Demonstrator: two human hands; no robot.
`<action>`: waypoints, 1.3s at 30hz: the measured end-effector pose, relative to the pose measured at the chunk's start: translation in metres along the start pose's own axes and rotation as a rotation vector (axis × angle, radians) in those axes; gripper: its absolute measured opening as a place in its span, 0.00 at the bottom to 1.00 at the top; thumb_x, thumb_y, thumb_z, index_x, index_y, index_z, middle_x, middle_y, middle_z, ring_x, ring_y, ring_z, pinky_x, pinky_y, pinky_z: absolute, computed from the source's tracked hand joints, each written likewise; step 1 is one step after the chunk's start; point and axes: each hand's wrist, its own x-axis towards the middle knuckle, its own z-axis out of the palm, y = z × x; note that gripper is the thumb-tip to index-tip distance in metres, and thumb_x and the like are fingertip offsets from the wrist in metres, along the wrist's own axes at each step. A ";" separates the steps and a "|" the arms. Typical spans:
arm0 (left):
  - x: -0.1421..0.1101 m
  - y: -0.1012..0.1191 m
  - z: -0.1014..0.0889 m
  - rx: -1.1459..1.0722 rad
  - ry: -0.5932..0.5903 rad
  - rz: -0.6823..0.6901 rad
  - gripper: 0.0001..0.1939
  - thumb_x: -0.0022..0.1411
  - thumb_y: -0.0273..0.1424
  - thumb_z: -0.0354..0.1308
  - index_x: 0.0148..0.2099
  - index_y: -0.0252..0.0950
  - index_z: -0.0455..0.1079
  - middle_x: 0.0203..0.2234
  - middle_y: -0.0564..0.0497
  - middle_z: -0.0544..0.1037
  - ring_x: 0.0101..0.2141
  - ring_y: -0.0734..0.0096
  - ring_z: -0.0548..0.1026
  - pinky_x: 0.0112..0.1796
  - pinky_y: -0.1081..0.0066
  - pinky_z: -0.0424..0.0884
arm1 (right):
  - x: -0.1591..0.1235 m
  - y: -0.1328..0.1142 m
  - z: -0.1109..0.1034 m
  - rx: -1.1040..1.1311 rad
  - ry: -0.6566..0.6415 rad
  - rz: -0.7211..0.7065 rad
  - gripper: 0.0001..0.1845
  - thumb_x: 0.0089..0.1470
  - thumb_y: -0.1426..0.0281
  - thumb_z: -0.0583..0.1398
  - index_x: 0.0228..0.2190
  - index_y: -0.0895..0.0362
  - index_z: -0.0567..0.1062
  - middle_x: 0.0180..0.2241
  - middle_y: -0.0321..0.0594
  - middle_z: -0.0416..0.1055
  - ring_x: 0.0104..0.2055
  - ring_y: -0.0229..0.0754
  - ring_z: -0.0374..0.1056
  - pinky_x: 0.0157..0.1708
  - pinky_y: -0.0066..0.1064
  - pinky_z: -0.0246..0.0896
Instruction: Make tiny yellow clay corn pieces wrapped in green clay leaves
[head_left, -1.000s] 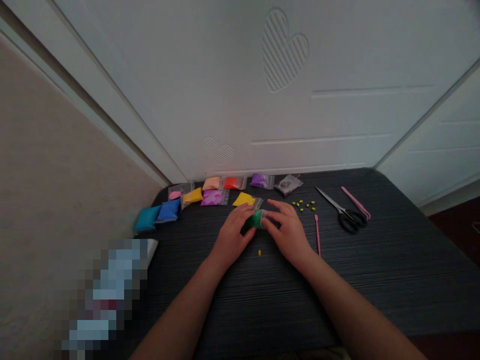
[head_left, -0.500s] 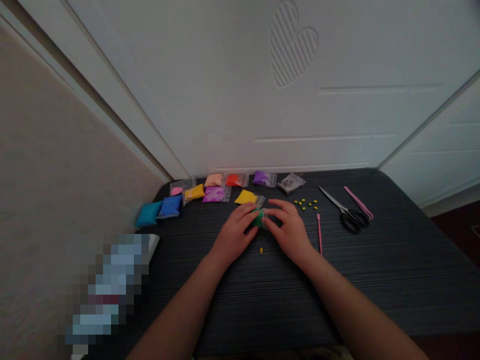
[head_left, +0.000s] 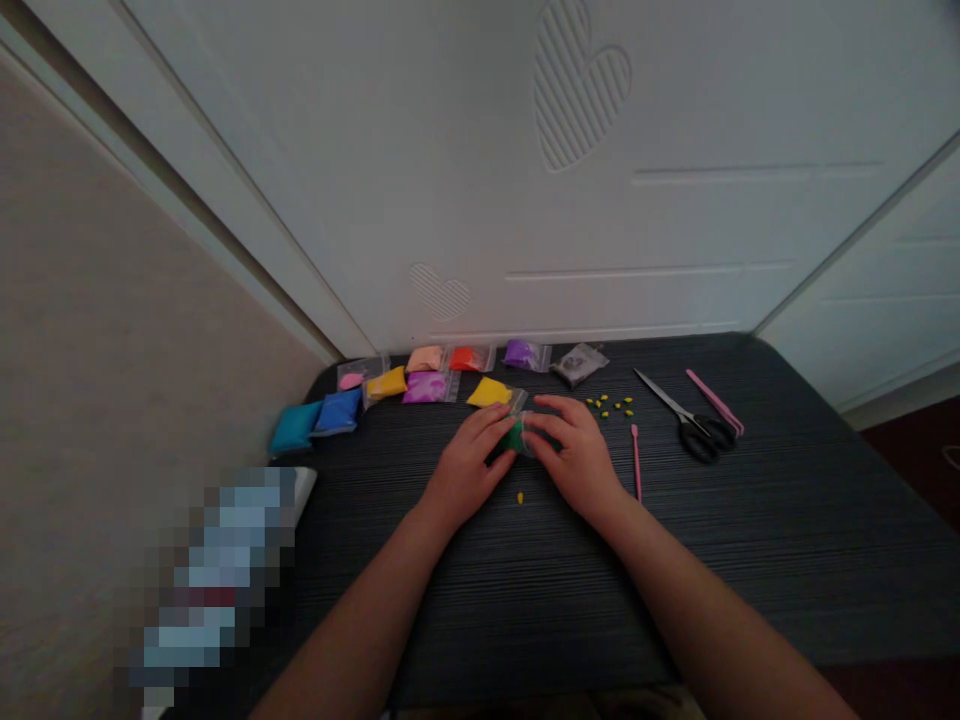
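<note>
Green bag (head_left: 514, 433) is at mid-table, between the two hands; from my remote feed I see the left hand (head_left: 469, 462) grasping its left end, the right hand (head_left: 577, 448) grasping its right end, fingers of both curled on it; yellow bag (head_left: 490, 392) just behind, can't tell if touching; small yellow piece (head_left: 520, 498) on the table (head_left: 510, 620) nearer me; yellow-green bits (head_left: 618, 405), pink stick (head_left: 637, 460) and scissors (head_left: 694, 428) right of the right hand.

Left forearm (head_left: 352, 620), right forearm (head_left: 697, 590) bare, angled inward; left hand (head_left: 469, 460) and right hand (head_left: 579, 450) near each other, backs up, fingers (head_left: 553, 428) curled inward.
</note>
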 end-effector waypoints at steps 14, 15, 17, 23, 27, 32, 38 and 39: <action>0.001 -0.004 0.001 0.025 0.031 0.017 0.18 0.56 0.28 0.53 0.51 0.38 0.61 0.49 0.46 0.67 0.53 0.65 0.61 0.52 0.58 0.62 | 0.005 0.007 -0.010 -0.040 -0.121 -0.090 0.08 0.51 0.68 0.57 0.34 0.51 0.75 0.45 0.39 0.67 0.48 0.45 0.59 0.47 0.43 0.55; 0.001 -0.004 0.001 0.030 0.034 0.026 0.18 0.56 0.28 0.53 0.51 0.38 0.61 0.49 0.46 0.67 0.53 0.65 0.61 0.52 0.57 0.62 | 0.005 0.008 -0.010 -0.007 -0.111 -0.065 0.08 0.50 0.68 0.57 0.33 0.51 0.75 0.44 0.39 0.67 0.48 0.45 0.60 0.47 0.43 0.55; 0.001 -0.004 0.001 0.037 0.028 0.041 0.18 0.56 0.28 0.53 0.51 0.39 0.61 0.50 0.46 0.67 0.54 0.64 0.61 0.52 0.56 0.62 | 0.005 0.008 -0.008 0.073 -0.083 0.013 0.07 0.50 0.67 0.57 0.31 0.51 0.75 0.43 0.39 0.68 0.46 0.44 0.61 0.47 0.43 0.55; 0.001 -0.002 0.000 0.049 0.023 0.049 0.18 0.57 0.27 0.52 0.51 0.39 0.62 0.49 0.46 0.67 0.53 0.63 0.61 0.52 0.55 0.62 | 0.003 0.004 -0.003 0.200 -0.063 0.123 0.05 0.49 0.68 0.58 0.29 0.51 0.75 0.41 0.38 0.69 0.45 0.42 0.63 0.49 0.44 0.54; 0.000 -0.002 0.001 0.040 0.039 0.039 0.19 0.56 0.28 0.53 0.51 0.39 0.62 0.49 0.46 0.68 0.52 0.64 0.63 0.51 0.56 0.63 | 0.003 0.004 -0.004 0.126 -0.070 0.053 0.06 0.48 0.70 0.58 0.30 0.51 0.75 0.41 0.38 0.69 0.46 0.43 0.62 0.48 0.43 0.54; 0.000 -0.002 0.002 0.037 0.048 0.021 0.19 0.56 0.27 0.54 0.51 0.37 0.62 0.49 0.46 0.68 0.52 0.66 0.63 0.52 0.60 0.62 | 0.003 0.006 -0.005 0.064 -0.062 -0.003 0.06 0.48 0.70 0.58 0.32 0.52 0.74 0.42 0.40 0.69 0.46 0.43 0.62 0.47 0.41 0.55; 0.000 0.000 0.001 0.054 0.035 0.054 0.18 0.56 0.27 0.53 0.50 0.38 0.62 0.48 0.47 0.68 0.51 0.66 0.63 0.52 0.59 0.63 | 0.003 0.009 -0.003 0.023 -0.058 -0.082 0.08 0.48 0.70 0.58 0.33 0.52 0.74 0.42 0.39 0.69 0.46 0.45 0.61 0.46 0.43 0.55; 0.001 0.001 0.001 0.056 0.028 0.054 0.18 0.56 0.28 0.53 0.51 0.39 0.62 0.48 0.47 0.68 0.51 0.65 0.63 0.51 0.58 0.63 | 0.004 0.010 -0.003 0.019 -0.062 -0.083 0.08 0.48 0.70 0.58 0.33 0.52 0.74 0.42 0.39 0.70 0.46 0.45 0.62 0.46 0.43 0.55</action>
